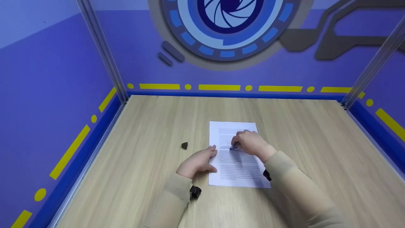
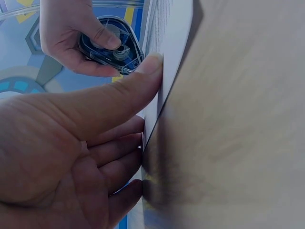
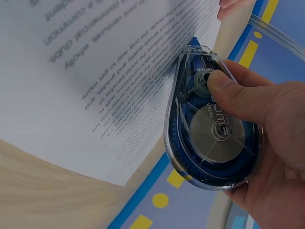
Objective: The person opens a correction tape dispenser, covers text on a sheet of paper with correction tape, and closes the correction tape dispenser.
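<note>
Head pic is bright, w/ light prob. from up top. Soft shadows sit under the R hand (image 1: 251,142) on the paper (image 1: 214,177) & by the R sleeve (image 1: 297,180) on the table (image 1: 152,126). Tiny print (image 1: 237,172) looks fuzzy there. Both wrist pics are dimmer & grayish. L one: table's all blurry. R one: clear tape case (image 3: 209,143) has shiny rims; big print, top left, is blurry.

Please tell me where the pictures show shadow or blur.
Head view: a soft shadow on the paper below the right hand; left wrist view: tabletop blurred; right wrist view: print at the upper left blurred, lettering on the correction tape dispenser sharper.
</note>
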